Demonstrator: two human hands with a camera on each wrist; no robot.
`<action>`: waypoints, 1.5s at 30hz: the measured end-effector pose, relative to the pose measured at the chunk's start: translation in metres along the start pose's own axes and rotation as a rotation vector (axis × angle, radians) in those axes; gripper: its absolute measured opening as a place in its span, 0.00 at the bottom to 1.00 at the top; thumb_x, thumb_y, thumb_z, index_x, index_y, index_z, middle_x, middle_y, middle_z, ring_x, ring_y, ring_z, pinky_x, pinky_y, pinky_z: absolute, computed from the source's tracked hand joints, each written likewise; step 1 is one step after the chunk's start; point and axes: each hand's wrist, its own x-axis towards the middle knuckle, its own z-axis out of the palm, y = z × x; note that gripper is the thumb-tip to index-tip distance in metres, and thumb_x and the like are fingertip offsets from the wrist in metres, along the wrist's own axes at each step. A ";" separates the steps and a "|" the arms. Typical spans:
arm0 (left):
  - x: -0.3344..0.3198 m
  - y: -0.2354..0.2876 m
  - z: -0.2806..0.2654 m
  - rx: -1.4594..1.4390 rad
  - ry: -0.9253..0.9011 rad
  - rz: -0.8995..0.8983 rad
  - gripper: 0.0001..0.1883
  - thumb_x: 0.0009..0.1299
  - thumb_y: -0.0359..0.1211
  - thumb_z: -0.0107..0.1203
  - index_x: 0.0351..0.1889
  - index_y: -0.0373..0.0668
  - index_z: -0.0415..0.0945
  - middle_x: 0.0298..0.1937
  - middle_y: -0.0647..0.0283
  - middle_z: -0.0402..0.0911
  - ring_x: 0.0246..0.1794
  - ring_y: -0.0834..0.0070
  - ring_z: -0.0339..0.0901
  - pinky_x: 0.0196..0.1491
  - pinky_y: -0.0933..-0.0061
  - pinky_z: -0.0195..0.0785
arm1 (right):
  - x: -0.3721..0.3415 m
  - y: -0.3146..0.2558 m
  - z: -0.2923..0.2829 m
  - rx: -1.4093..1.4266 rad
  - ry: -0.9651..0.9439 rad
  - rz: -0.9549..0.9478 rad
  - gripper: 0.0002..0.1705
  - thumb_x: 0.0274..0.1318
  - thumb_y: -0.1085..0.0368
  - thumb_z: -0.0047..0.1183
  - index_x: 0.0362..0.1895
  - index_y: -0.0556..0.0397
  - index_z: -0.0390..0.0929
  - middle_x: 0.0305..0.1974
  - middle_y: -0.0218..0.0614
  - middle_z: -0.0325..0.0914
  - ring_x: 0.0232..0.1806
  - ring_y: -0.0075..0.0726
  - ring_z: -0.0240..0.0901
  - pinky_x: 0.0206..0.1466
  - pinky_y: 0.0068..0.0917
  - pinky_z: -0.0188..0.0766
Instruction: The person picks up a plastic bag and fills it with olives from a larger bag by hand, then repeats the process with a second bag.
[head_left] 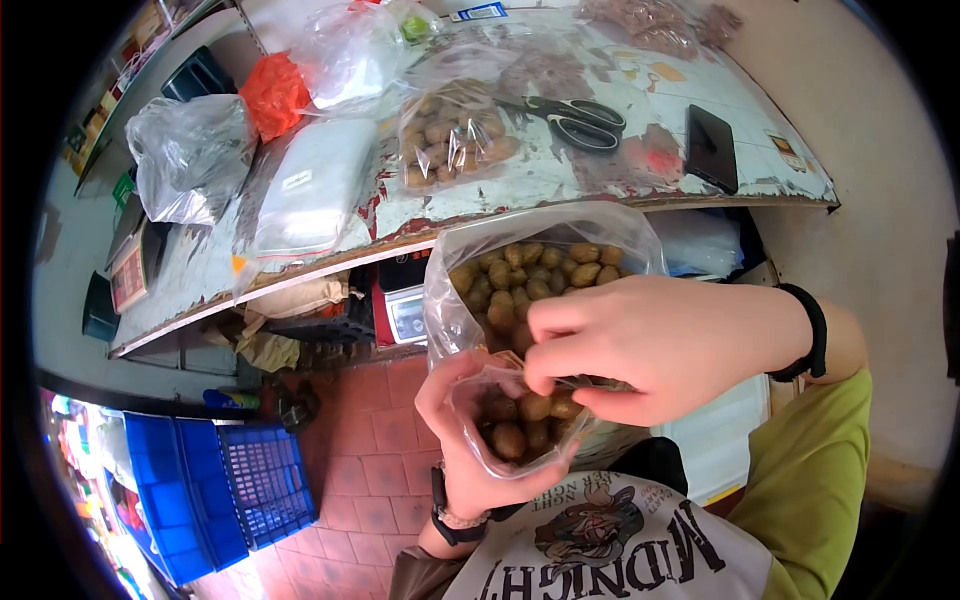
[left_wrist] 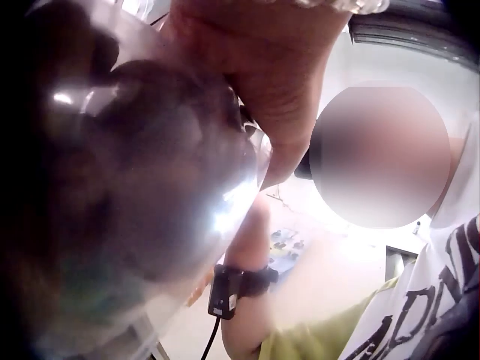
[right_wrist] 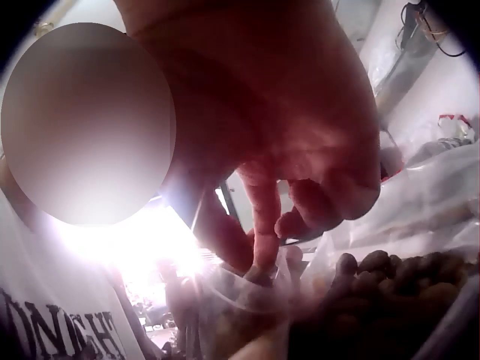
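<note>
My left hand [head_left: 470,420] grips a small clear plastic bag [head_left: 515,465] from the side, its mouth spread upward. Brown olives [head_left: 508,440] fill the bag; in the left wrist view they show large and blurred through the plastic. My right hand [head_left: 650,345] reaches over the mouth of this bag, fingers bent down. In the right wrist view its thumb and forefinger [right_wrist: 264,217] come together at the bag's mouth, pinching a dark olive [right_wrist: 259,276] mostly hidden there. Right behind stands a large clear bag [head_left: 450,250] of greenish-brown olives [head_left: 540,265], partly covered by the right hand.
On the worn tabletop [head_left: 350,225] lie a filled bag of olives [head_left: 455,140], black-handled scissors [head_left: 580,125], a phone [head_left: 710,150] and a stack of clear bags [head_left: 315,185]. A scale [head_left: 405,315] sits beneath the table edge. Blue crates [head_left: 215,490] stand on the tiled floor at left.
</note>
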 end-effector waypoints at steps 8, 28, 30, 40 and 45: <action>0.000 0.003 -0.007 0.083 -0.044 0.026 0.57 0.45 0.27 0.75 0.67 0.45 0.43 0.52 0.52 0.66 0.47 0.66 0.72 0.50 0.63 0.69 | -0.017 0.008 0.002 -0.003 -0.100 0.088 0.09 0.54 0.66 0.54 0.40 0.51 0.73 0.31 0.39 0.76 0.34 0.52 0.76 0.34 0.44 0.70; -0.002 -0.013 -0.032 -0.229 -0.242 -0.038 0.75 0.27 0.39 0.85 0.71 0.48 0.39 0.60 0.53 0.62 0.57 0.58 0.70 0.56 0.58 0.68 | -0.006 -0.008 0.021 -0.348 0.208 -0.369 0.08 0.53 0.63 0.52 0.38 0.46 0.75 0.34 0.31 0.63 0.35 0.32 0.70 0.32 0.30 0.65; -0.004 -0.013 -0.031 -0.237 -0.205 -0.066 0.75 0.27 0.41 0.85 0.71 0.48 0.40 0.59 0.54 0.62 0.56 0.59 0.70 0.56 0.59 0.67 | -0.006 -0.008 0.024 -0.340 0.220 -0.379 0.08 0.52 0.63 0.52 0.39 0.46 0.74 0.34 0.31 0.63 0.34 0.32 0.69 0.32 0.30 0.64; -0.006 -0.020 -0.030 -0.339 -0.250 0.112 0.64 0.28 0.48 0.84 0.64 0.50 0.52 0.60 0.53 0.56 0.53 0.65 0.64 0.54 0.61 0.63 | -0.005 -0.011 0.049 -0.390 0.346 -0.398 0.10 0.50 0.63 0.54 0.38 0.45 0.73 0.35 0.27 0.64 0.33 0.25 0.69 0.31 0.24 0.64; 0.003 -0.022 -0.030 -0.207 -0.255 0.149 0.60 0.34 0.43 0.82 0.64 0.46 0.52 0.59 0.54 0.55 0.52 0.67 0.61 0.56 0.63 0.62 | -0.005 0.007 0.054 -0.403 0.371 -0.337 0.12 0.49 0.63 0.55 0.40 0.44 0.73 0.34 0.28 0.63 0.32 0.27 0.69 0.31 0.26 0.65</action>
